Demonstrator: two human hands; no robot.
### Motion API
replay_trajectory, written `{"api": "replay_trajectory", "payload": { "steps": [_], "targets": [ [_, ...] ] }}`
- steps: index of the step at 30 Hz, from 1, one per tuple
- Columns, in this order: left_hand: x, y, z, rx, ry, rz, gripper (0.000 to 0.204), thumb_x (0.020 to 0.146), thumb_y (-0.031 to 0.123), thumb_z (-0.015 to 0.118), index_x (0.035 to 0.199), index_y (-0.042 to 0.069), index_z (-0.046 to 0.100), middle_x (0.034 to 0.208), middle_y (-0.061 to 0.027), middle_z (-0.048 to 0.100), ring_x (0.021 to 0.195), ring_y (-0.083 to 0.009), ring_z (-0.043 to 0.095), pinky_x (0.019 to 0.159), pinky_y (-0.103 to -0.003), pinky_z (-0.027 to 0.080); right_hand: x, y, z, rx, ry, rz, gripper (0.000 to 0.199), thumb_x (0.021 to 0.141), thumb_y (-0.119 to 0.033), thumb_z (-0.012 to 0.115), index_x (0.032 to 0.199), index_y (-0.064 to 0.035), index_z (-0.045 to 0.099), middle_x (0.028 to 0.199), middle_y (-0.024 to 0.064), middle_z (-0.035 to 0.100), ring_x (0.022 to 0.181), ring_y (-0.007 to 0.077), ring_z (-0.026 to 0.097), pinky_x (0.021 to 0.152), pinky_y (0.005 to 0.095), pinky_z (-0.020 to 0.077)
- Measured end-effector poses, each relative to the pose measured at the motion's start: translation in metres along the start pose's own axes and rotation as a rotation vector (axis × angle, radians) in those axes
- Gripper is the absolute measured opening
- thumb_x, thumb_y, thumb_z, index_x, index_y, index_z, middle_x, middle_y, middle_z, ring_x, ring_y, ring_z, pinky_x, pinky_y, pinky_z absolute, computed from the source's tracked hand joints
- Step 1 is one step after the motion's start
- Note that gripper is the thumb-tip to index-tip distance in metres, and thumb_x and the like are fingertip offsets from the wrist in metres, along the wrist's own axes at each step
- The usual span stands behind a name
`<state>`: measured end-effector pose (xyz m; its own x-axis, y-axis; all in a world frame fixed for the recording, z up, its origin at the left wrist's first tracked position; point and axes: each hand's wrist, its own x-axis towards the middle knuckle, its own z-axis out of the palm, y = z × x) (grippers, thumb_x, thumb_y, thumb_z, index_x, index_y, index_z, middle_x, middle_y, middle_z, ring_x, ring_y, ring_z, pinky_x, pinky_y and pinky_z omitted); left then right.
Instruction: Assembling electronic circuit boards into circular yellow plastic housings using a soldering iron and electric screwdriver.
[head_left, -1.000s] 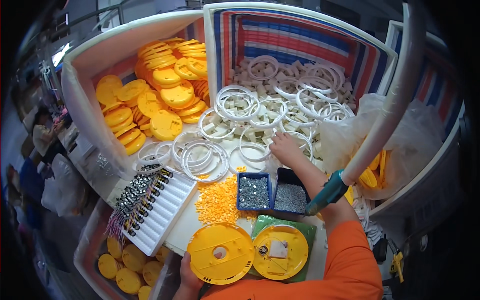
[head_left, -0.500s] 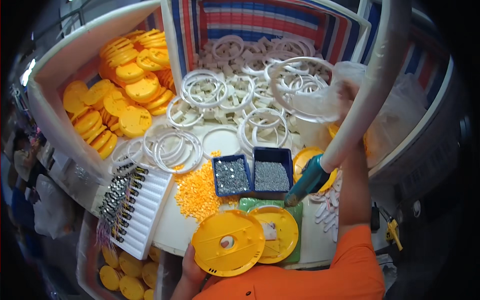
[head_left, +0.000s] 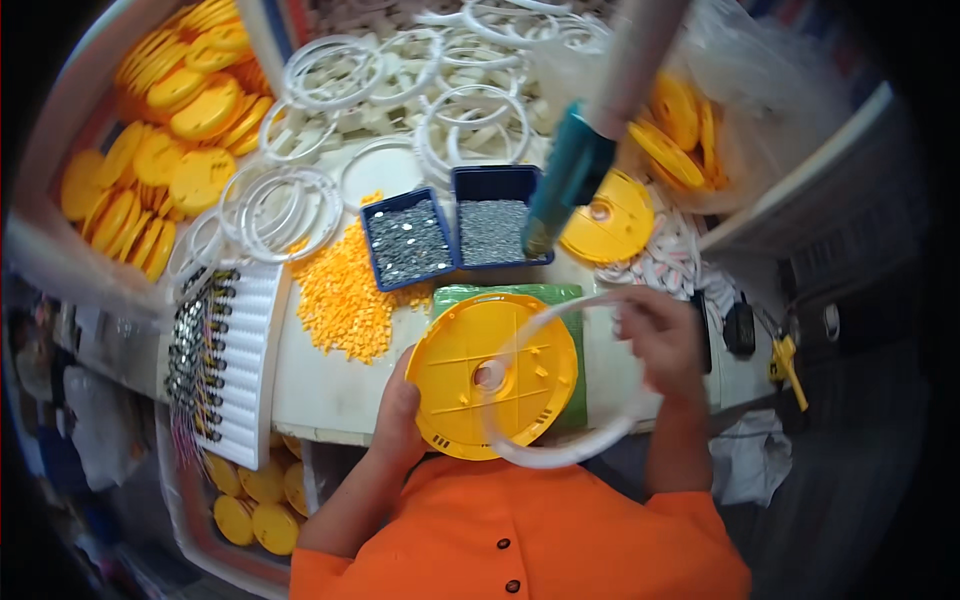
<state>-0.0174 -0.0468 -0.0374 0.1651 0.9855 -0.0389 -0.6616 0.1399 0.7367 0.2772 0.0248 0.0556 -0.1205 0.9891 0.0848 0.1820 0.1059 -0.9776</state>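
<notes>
My left hand (head_left: 400,415) is closed on the left rim of a round yellow plastic cover (head_left: 455,390), whose ribbed face with a central hole is turned up. My right hand (head_left: 660,335) pinches the upper right part of a thin white plastic ring (head_left: 560,456). The ring is tilted and overlaps the right half of the cover; whether the two touch I cannot tell. Beneath the cover lies a green mat (head_left: 568,293), largely hidden. A teal power screwdriver (head_left: 572,180) hangs beyond it, its tip by the blue bins.
Two blue bins (head_left: 410,238) hold small metal parts. Small yellow pieces (head_left: 345,300) lie heaped left of them. White rings (head_left: 280,215) and yellow covers (head_left: 205,180) pile up farther back. Wired parts sit along a white foam tray (head_left: 245,350). Another yellow cover (head_left: 610,220) lies right of the screwdriver.
My right hand has come back from the far right pile with the white ring, now over the cover. My left hand has moved the cover slightly up and right over the mat. The view has shifted.
</notes>
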Motion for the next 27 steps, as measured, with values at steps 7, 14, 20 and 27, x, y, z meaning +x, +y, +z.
{"api": "replay_trajectory", "payload": {
  "steps": [7,14,20,27],
  "targets": [
    [0.002,0.019,0.022,0.407,0.119,-0.12,0.062,0.091,0.019,0.067,0.145,-0.001,0.042,0.135,-0.0114,0.056,0.125,-0.0218,0.055,0.107,-0.037,0.043,0.002,0.001,0.044,-0.397,0.02,-0.367,0.023,0.089,-0.013,0.072,0.107,-0.0001,0.07,0.083,0.0065,0.061,0.07,0.0139,0.056,0.062,0.0278,0.0453],
    [-0.01,0.012,-0.015,0.07,0.157,0.002,0.076,0.099,0.05,0.052,0.154,0.001,0.031,0.149,-0.0157,0.046,0.136,-0.0279,0.048,0.114,-0.043,0.039,-0.008,0.027,0.054,-0.434,-0.009,-0.31,0.023,0.096,-0.013,0.065,0.113,0.0017,0.07,0.084,0.0126,0.072,0.066,0.0174,0.066,0.061,0.029,0.0508],
    [-0.01,0.016,-0.003,0.015,0.157,-0.04,0.094,0.097,0.074,0.033,0.156,0.002,0.025,0.156,-0.0173,0.037,0.143,-0.0317,0.04,0.117,-0.047,0.034,-0.004,0.022,0.06,-0.441,-0.02,-0.303,0.025,0.098,-0.013,0.062,0.119,-0.002,0.07,0.086,0.0158,0.073,0.069,0.0212,0.071,0.062,0.0309,0.0527],
    [-0.011,0.012,-0.005,0.033,0.082,0.026,0.092,0.097,0.071,0.04,0.154,0.0,0.027,0.152,-0.018,0.042,0.139,-0.0293,0.044,0.115,-0.045,0.037,-0.006,0.02,0.061,-0.641,0.036,-0.357,0.027,0.094,-0.011,0.065,0.121,-0.0068,0.071,0.077,0.0157,0.07,0.062,0.0271,0.068,0.056,0.0339,0.0511]
  ]
}}
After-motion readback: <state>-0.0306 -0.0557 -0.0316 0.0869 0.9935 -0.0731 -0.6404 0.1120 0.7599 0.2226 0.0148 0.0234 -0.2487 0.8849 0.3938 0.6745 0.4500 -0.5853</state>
